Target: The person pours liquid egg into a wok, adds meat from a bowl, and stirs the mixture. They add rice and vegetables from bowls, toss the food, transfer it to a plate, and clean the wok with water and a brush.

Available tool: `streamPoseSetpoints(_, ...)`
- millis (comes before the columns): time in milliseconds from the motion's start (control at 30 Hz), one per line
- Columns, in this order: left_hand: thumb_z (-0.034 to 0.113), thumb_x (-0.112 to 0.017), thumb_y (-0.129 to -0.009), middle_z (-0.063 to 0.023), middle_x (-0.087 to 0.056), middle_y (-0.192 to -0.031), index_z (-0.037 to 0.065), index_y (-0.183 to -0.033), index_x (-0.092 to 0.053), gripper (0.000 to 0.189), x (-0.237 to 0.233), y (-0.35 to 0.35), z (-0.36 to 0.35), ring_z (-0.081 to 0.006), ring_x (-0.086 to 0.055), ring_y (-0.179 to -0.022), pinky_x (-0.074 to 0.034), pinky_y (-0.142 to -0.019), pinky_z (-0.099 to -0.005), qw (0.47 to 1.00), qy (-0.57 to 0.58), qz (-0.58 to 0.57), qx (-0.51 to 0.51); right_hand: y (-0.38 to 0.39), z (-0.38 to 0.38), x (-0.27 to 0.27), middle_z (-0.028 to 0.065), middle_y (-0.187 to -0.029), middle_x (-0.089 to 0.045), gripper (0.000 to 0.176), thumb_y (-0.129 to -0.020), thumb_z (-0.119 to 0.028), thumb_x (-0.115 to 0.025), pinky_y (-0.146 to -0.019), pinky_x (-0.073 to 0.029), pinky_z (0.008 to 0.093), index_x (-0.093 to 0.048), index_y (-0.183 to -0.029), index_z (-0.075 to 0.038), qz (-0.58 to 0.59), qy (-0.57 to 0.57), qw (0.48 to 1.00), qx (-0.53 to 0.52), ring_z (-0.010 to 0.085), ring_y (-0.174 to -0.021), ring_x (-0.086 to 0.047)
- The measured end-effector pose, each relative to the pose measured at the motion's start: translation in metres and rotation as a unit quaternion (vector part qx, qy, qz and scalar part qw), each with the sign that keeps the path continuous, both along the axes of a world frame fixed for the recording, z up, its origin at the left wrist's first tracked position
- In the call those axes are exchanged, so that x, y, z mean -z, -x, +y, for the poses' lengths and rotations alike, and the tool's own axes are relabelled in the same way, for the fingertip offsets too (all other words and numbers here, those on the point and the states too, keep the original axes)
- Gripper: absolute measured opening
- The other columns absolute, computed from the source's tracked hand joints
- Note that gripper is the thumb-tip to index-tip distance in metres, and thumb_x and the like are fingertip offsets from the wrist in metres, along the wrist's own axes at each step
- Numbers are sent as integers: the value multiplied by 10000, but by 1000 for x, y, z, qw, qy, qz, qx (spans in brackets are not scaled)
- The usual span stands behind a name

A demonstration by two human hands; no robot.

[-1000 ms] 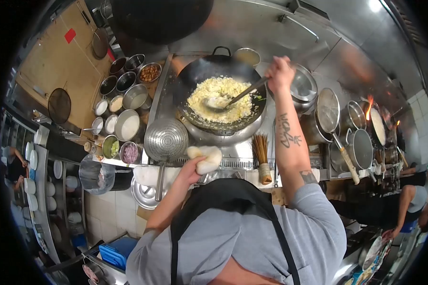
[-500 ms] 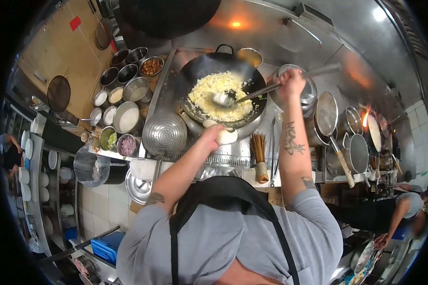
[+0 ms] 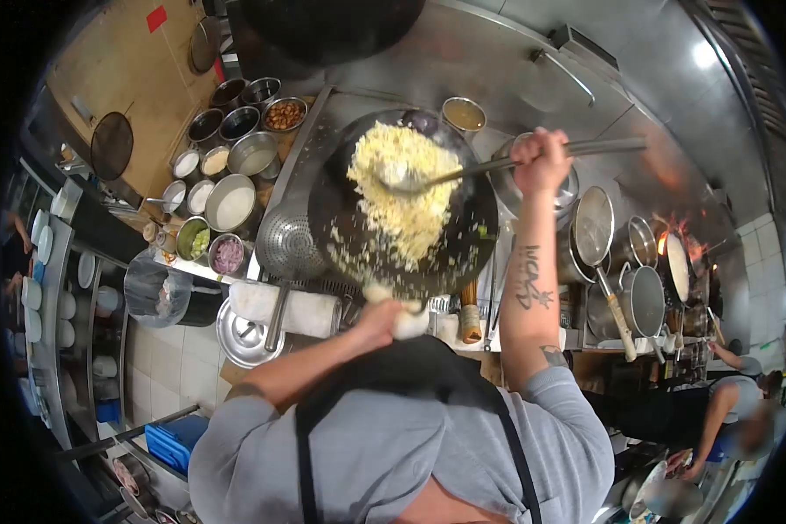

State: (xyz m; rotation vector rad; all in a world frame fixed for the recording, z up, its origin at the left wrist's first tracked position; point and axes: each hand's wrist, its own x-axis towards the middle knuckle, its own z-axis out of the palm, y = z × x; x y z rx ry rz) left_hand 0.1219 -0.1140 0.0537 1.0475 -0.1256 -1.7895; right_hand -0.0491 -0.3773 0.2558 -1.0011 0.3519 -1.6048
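Note:
A large black wok (image 3: 341,210) holds yellow fried rice (image 3: 410,196), some of its grains loose and scattered toward the near side. My left hand (image 3: 380,321) grips the wok's near handle through a folded white cloth (image 3: 410,326). At the right, my right hand (image 3: 540,162) is closed around the long metal handle of a ladle (image 3: 450,177). The ladle's bowl rests in the rice near the far part of the wok.
Left of the stove stand several metal containers, one with chopped red onion (image 3: 228,255). A perforated strainer (image 3: 286,240) lies beside the wok. At right are a mesh skimmer (image 3: 595,225), pots (image 3: 646,301) and flames (image 3: 664,240). Another person (image 3: 725,406) works at lower right.
The wok has come nearer my body and tilted, with the rice shifting inside it. My left hand moved back with the handle. The ladle has moved left and up through the rice.

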Motion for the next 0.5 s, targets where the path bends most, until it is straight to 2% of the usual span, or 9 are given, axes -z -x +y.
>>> streamPoseSetpoints(67,101,-542,-904,-176,-632,-1021,-1,-1099,-529,221,-56,9,-4,-308,-669,-898,-573,-811,-464,996,-4,-90,-19,-1,7,-46,-26,-518,-295,272,-836,-45,-550,-391,-217,304,-377,-647,-136,21,-88,995,42,103,-408,-234)
streamPoseSetpoints(100,122,-537,-908,-168,-639,-995,4,-1073,-543,203,-36,8,-26,-302,-671,-869,-572,-796,-468,999,-47,-17,-19,-2,8,-53,-22,-533,-326,249,-834,-43,-563,-378,-241,306,-400,-664,-123,53,-90,994,10,101,-397,-260)
streamPoseSetpoints(133,142,-532,-913,-161,-645,-970,9,-1047,-558,191,-19,5,-58,-296,-672,-839,-570,-781,-473,995,-84,58,-21,-8,13,-46,-19,-536,-336,242,-835,-43,-565,-377,-257,308,-403,-672,-118,71,-86,993,39,101,-397,-275)
streamPoseSetpoints(200,162,-523,-915,-156,-654,-937,10,-1039,-577,204,-34,0,-104,-291,-678,-857,-570,-772,-472,986,-125,106,26,-33,15,-28,-12,-541,-358,229,-838,-43,-568,-376,-289,312,-408,-687,-107,111,-63,988,87,101,-398,-306)
streamPoseSetpoints(233,155,-521,-911,-160,-653,-951,-1,-1047,-574,213,-25,4,-97,-293,-679,-867,-571,-773,-473,991,-104,85,11,-40,11,-2,-5,-524,-366,252,-844,-40,-563,-374,-323,318,-376,-685,-99,83,-74,989,99,101,-397,-336)
streamPoseSetpoints(267,147,-520,-908,-164,-651,-964,-12,-1054,-572,222,-8,7,-85,-295,-680,-878,-572,-775,-474,994,-88,62,-1,-33,6,25,4,-517,-363,291,-835,-26,-562,-377,-319,313,-338,-669,-111,63,-28,995,67,101,-395,-317)
streamPoseSetpoints(333,119,-536,-889,-172,-643,-1013,-40,-1078,-565,249,6,8,-41,-299,-681,-905,-576,-788,-465,999,-24,22,-16,-16,8,30,-12,-516,-327,296,-836,-35,-547,-393,-284,297,-334,-651,-123,29,14,997,67,99,-403,-280)
streamPoseSetpoints(400,67,-536,-865,-181,-647,-989,-32,-1108,-550,263,15,17,-4,-280,-696,-829,-601,-711,-428,996,62,7,-65,12,3,0,-27,-517,-288,290,-840,-55,-531,-413,-240,283,-351,-626,-133,3,-1,1000,0,103,-411,-238)
streamPoseSetpoints(500,89,-555,-878,-170,-641,-1011,-32,-1097,-546,250,-19,22,-39,-297,-683,-869,-580,-770,-476,993,-46,-69,-84,13,11,-46,-27,-523,-291,262,-846,-71,-531,-414,-221,285,-390,-634,-133,124,-60,990,-2,102,-412,-226)
